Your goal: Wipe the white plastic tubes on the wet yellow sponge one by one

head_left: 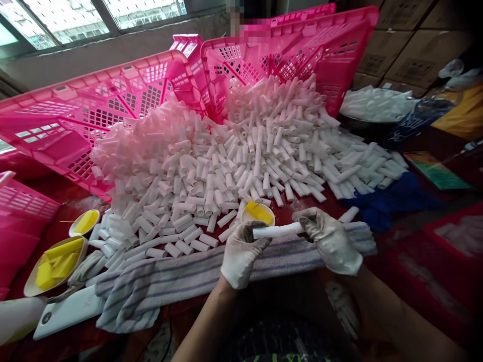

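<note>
Both my hands wear white gloves with greyed fingers. A white plastic tube [279, 231] lies level between them, above the striped towel [169, 276]. My left hand [239, 256] is closed around its left end, and my right hand [332, 241] pinches the right end; the fingertips there are partly hidden. Just behind my left hand sits a small dish with a yellow piece [259, 213] in it. A large heap of short white tubes [226, 171] spreads across the red table beyond my hands.
Tilted pink baskets [113, 103] stand behind the heap. At left are a bowl of yellow pieces [56, 266], a smaller dish [86, 222] and a white phone [70, 311]. A blue cloth [396, 198] lies right, cartons [400, 50] stacked beyond. Another person is partly visible behind the baskets.
</note>
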`<state>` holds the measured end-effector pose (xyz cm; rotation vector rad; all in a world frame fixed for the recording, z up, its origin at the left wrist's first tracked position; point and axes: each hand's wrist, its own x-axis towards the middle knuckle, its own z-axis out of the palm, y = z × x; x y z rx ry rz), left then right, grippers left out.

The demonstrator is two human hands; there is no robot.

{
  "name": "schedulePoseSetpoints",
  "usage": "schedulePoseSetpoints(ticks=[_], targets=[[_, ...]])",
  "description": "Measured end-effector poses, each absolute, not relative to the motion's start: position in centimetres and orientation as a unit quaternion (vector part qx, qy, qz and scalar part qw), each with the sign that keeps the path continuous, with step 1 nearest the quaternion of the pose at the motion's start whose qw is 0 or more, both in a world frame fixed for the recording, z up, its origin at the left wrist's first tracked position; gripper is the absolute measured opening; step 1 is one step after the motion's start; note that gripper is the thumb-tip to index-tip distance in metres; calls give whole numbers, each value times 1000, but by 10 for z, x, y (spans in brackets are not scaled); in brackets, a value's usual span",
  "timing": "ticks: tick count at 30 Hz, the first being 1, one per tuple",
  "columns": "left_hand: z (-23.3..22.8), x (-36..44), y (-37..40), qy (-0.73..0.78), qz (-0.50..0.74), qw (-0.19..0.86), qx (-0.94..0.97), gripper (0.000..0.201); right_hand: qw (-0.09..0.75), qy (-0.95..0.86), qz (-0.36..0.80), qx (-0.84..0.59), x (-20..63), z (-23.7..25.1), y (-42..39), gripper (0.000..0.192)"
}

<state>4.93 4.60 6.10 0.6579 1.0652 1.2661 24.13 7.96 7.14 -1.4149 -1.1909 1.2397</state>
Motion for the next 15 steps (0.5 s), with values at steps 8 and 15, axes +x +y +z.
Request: schedulePoseSetpoints(ticks=[8, 15], targets=[[58, 52, 44, 479, 508, 609, 376, 34, 463, -443, 515, -570, 250, 90, 71, 58], [45, 73, 34, 499, 465, 468, 562, 19, 460, -500, 500, -537, 242, 104, 68, 51]])
